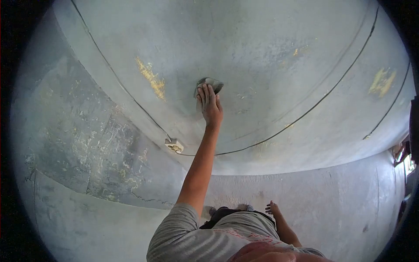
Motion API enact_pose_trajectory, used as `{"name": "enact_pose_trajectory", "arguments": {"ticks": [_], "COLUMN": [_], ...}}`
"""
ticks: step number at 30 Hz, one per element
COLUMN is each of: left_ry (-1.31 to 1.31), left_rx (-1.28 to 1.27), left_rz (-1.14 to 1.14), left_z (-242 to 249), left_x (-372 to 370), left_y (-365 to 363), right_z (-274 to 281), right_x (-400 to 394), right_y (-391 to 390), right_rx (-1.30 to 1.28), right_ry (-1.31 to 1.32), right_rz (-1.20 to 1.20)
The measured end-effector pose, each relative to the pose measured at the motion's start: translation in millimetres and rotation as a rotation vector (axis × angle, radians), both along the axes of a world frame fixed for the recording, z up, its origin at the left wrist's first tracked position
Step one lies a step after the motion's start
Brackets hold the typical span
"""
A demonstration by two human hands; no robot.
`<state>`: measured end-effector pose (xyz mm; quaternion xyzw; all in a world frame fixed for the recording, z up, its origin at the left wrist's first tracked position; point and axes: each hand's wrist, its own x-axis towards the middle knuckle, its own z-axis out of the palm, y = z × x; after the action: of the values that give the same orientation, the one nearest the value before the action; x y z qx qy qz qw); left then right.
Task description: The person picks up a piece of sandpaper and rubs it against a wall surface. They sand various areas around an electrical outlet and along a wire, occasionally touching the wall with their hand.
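My left hand [211, 104] is stretched up against the grey-painted wall [262, 61]. Under its fingers is a piece of sandpaper [214, 83], dark grey with a curled edge, pressed flat to the wall. The palm hides part of the sheet. Low by my right side hangs my right hand [272, 208], fingers apart and holding nothing.
A white power socket [174, 146] is fixed low on the wall, with a dark cable [131, 97] running up from it and another cable [323, 97] curving right. Yellow patches [151, 78] mark the paint. The floor [305, 192] meets the wall below.
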<state>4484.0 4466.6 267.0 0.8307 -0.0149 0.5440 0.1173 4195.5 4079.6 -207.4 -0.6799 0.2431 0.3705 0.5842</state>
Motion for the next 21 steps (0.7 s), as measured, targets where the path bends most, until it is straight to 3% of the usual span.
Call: {"name": "enact_pose_trajectory", "arguments": {"ticks": [4, 8, 10, 14, 16, 21], "left_ry": [-0.076, -0.159, -0.134, -0.035, -0.042, -0.183], "left_rx": [-0.077, -0.163, -0.175, -0.135, -0.132, -0.217], "left_rz": [0.037, 0.051, 0.052, 0.047, 0.044, 0.016], "left_z": [38.3, 79.1, 59.7, -10.9, -6.1, 69.2], "left_x": [1.1, 1.8, 0.9, 6.0, 1.4, 10.0], "left_y": [1.4, 5.2, 0.2, -5.8, -6.7, 14.5], "right_z": [-17.7, -32.5, -37.0, -21.8, -25.1, -18.9], "right_x": [0.3, 15.9, 22.0, 43.7, 49.4, 38.4], "right_y": [-7.3, -15.9, -23.6, -17.0, -18.5, -22.0], "right_rx": [0.006, -0.074, -0.077, -0.086, -0.091, -0.154], "right_ry": [0.095, 0.113, 0.146, -0.037, 0.001, -0.023], "right_rz": [0.000, 0.145, 0.155, 0.058, 0.034, 0.073]}}
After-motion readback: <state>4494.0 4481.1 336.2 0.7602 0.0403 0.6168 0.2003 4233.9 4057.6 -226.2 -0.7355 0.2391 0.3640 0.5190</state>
